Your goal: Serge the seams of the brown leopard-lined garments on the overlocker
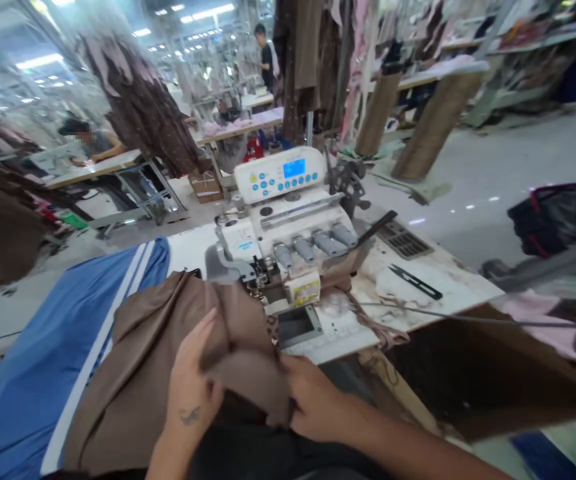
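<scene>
Head view: the sewing machine (295,217) was taken as the reference for all positions. The brown cloth (153,353) lay in front of the machine and to its left, bunched, its nearer folds raised between both hands. The left hand (195,370), in front of the machine, was partly closed, with cloth between thumb and fingers; blur obscured the exact grip of its fingertips. The right hand (313,397), nearer the machine's right-hand side, was closed on the cloth's edge, thumb against curled fingers; the fingertips were partly hidden. Neither hand was seen touching the machine. A blue fabric with white stripes (63,340) lay farther left of the machine, partly beneath the brown cloth. Black snips (415,281) lay on the tabletop (455,283) to the machine's right. The machine's display (295,167) was lit blue.
</scene>
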`<state>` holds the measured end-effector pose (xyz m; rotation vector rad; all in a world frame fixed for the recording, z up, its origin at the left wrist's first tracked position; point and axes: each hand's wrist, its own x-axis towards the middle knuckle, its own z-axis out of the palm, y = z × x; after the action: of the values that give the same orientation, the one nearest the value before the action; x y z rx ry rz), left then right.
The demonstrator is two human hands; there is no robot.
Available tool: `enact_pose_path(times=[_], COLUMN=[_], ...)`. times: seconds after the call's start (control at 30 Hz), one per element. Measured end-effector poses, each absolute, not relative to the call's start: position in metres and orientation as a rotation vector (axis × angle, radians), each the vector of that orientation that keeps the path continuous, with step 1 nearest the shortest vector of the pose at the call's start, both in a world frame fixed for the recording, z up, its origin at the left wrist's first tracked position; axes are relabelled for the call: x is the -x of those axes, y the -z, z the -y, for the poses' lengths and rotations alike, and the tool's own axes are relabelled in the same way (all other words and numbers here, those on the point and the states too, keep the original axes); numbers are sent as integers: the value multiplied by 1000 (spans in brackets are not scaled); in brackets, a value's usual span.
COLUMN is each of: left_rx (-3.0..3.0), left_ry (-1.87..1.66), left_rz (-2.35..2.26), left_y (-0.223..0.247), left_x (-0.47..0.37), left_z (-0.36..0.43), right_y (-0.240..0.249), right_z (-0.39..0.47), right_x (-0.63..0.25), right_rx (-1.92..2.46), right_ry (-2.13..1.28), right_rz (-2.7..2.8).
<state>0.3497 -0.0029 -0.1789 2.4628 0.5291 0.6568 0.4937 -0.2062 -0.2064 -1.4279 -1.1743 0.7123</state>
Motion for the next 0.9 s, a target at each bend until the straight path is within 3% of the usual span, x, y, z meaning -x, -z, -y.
enact_pose_path(times=[0.1, 0.27, 0.47, 0.67, 0.8, 0.9], left_rx=[-2347, -2026, -2311, -2159, -2280, -2300], left_ry=[-657, -722, -411, -160, -369, -483], left_rz=[-663, -733, -769, -752, -441, -227], left_y=[176, 124, 110, 112, 107, 99], left_x=[-349, -382, -433, -427, -405, -385], left_z=[-12, -31, -55, -80, -86, -81], right_y=[215, 213, 201, 201, 210, 213], right_z=[208, 203, 189, 184, 191, 202], right_x=[-502, -510, -522, -524, -524, -527], right_rx=[1442, 1430, 1378, 1421, 1547, 1390], right_ry=[-682, -700, -688, -656, -701, -698], right_rz=[1372, 1299, 1229, 1251, 1357, 1408])
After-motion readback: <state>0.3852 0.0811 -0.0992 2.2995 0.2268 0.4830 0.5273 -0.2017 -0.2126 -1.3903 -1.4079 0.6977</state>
